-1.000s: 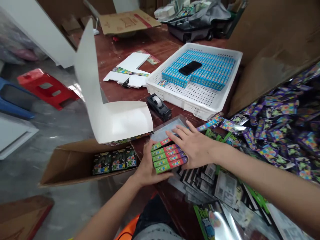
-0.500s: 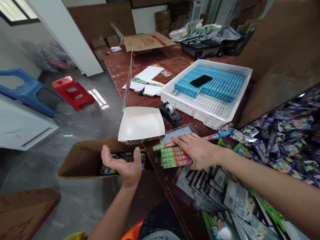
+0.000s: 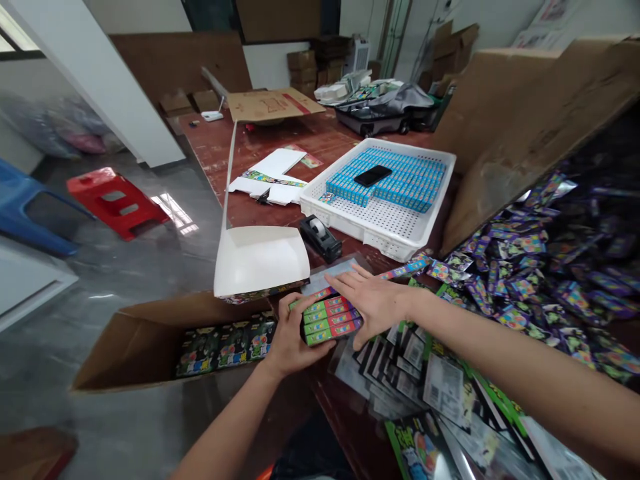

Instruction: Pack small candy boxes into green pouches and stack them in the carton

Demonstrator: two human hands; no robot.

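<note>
Around the middle of the frame, just below centre, a small stack of green-and-red boxes is held at the near edge of the tabletop. Its left end is gripped by the left hand, with the fingers curled over the top corner and the thumb tucked along the bottom side. The right end is covered by the right hand, which is spread pretty wide and laid across it, fingers pointed up and left. Whether anything is pinched under that palm can't be told, since the contact is hidden.

Looks like the step in hand is getting the stack lined up and squeezed together between both hands, though that's just a read. The top box seems to be set a bit askew from the rest, so a gentle nudge inward is probably called for, with even pressure from both ends. If the stack is to be lifted, a snug grip is needed or the middle boxes could be dropped.

Just above left, an open box with a white inside is parked, and the black tape dispenser is set near it. Towards the lower right, the plastic sleeves are fanned out close to the right wrist, so a low sideways drag is best avoided.
</note>
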